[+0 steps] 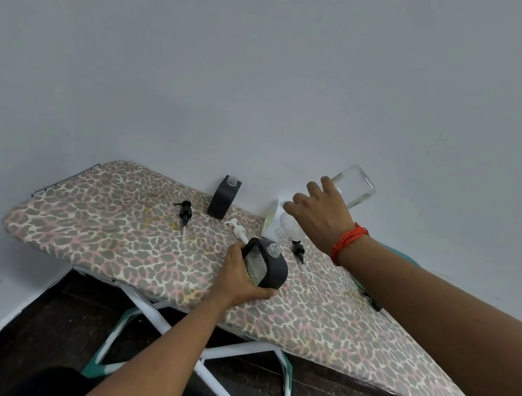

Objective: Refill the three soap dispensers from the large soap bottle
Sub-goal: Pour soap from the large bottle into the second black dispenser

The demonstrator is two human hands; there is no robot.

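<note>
On the leopard-print ironing board (114, 213) a black pump (185, 213) lies loose, a boxy black back dispenser (222, 201) stands at the wall, the left grip (237, 276) curls round the tilted dispenser (277, 273) with its ribbed clear window, and the right grip (319, 219) clasps the upended clear bottle (357, 186), neck at that dispenser's mouth, mostly hiding a white object (271, 218).

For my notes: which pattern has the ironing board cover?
Cover: leopard print, grey and pink; head view.
</note>
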